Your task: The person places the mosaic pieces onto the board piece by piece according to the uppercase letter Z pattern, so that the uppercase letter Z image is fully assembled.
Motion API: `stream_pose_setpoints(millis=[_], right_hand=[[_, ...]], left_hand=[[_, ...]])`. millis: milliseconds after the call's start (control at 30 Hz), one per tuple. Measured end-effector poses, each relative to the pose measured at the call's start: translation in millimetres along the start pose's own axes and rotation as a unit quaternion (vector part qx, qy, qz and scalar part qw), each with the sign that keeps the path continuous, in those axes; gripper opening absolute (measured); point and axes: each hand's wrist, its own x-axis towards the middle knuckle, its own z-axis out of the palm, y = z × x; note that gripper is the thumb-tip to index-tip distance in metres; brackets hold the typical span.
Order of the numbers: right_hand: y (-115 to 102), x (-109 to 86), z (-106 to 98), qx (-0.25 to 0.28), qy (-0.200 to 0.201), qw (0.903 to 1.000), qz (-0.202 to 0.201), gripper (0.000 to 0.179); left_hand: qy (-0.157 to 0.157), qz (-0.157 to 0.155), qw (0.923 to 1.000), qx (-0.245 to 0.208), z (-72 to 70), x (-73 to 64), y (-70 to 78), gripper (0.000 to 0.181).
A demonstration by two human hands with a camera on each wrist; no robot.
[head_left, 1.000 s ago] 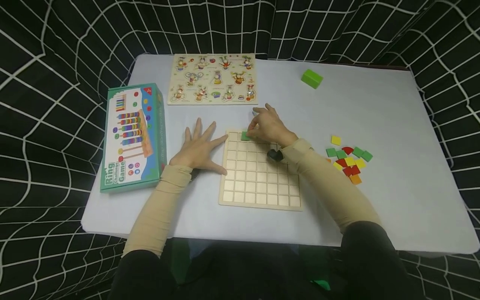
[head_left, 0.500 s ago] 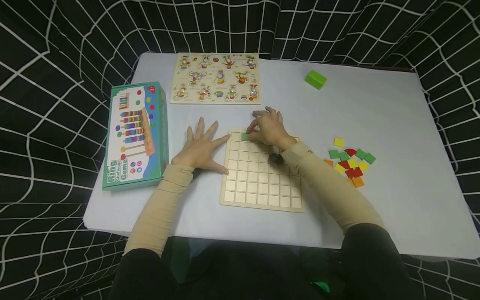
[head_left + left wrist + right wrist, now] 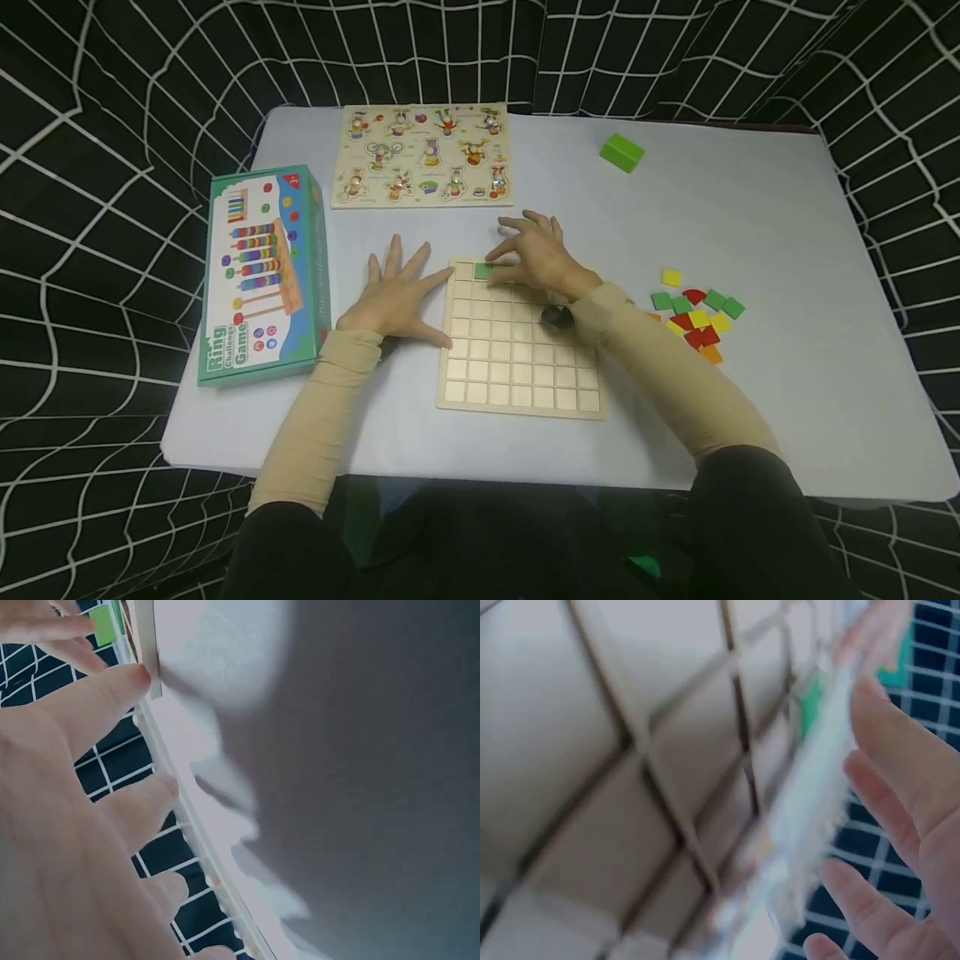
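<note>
A square-celled wooden board (image 3: 521,354) lies on the white table. One green square tile (image 3: 482,271) sits in its top row, second cell from the left; the right wrist view also shows this green tile (image 3: 810,706). My right hand (image 3: 542,255) hovers over the board's top edge, thumb and index finger parted beside the tile, nothing between them. In the right wrist view the right hand's fingers (image 3: 877,907) are loosely spread. My left hand (image 3: 393,298) lies with fingers spread, thumb and index fingertips at the board's left edge. The left wrist view shows those spread fingers (image 3: 120,690).
Right of the board lie loose tiles (image 3: 697,319) in green, yellow, red and orange. A green block (image 3: 622,153) stands at the back. A picture puzzle board (image 3: 423,158) lies behind, a Ring Challenge Game box (image 3: 258,275) at the left. White netting surrounds the table.
The right thumb and index finger, earlier close together at the green tile, have parted and drawn slightly off it. The tile stays in its cell. The left hand keeps its place.
</note>
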Motion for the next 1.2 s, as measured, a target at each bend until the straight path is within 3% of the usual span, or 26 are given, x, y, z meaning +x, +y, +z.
stream_pose_setpoints(millis=[200, 400, 533, 667, 800, 967, 1200], right_hand=[[24.8, -42.1, -23.4, 0.011, 0.078, 0.9967, 0.019, 0.037], [86.3, -108.2, -46.8, 0.006, 0.178, 0.9812, 0.074, 0.035], [127.0, -149.4, -61.1, 0.005, 0.211, 0.9667, 0.145, 0.037], [157.9, -173.7, -70.1, -0.011, 0.197, 0.9559, 0.217, 0.040], [176.1, -181.8, -72.0, -0.043, 0.136, 0.9578, 0.249, 0.042], [182.4, -186.9, -69.2, -0.068, 0.089, 0.9575, 0.266, 0.046], [181.1, -199.0, -64.4, -0.071, 0.093, 0.9510, 0.286, 0.045]], left_hand=[[0.009, 0.006, 0.9999, -0.008, -5.3, -1.5, -0.8, 0.126], [0.006, 0.013, 0.9998, -0.016, -9.1, 0.5, -0.2, 0.130], [0.003, 0.020, 0.9996, -0.017, -10.8, 2.5, 1.1, 0.131], [0.004, 0.017, 0.9997, -0.018, -11.3, 1.0, 0.5, 0.129], [0.008, 0.018, 0.9997, -0.018, -9.3, -0.5, -0.2, 0.127], [0.008, 0.021, 0.9996, -0.017, -7.4, 1.8, 2.6, 0.129], [0.008, 0.031, 0.9993, -0.018, -3.5, 5.7, 9.2, 0.131]])
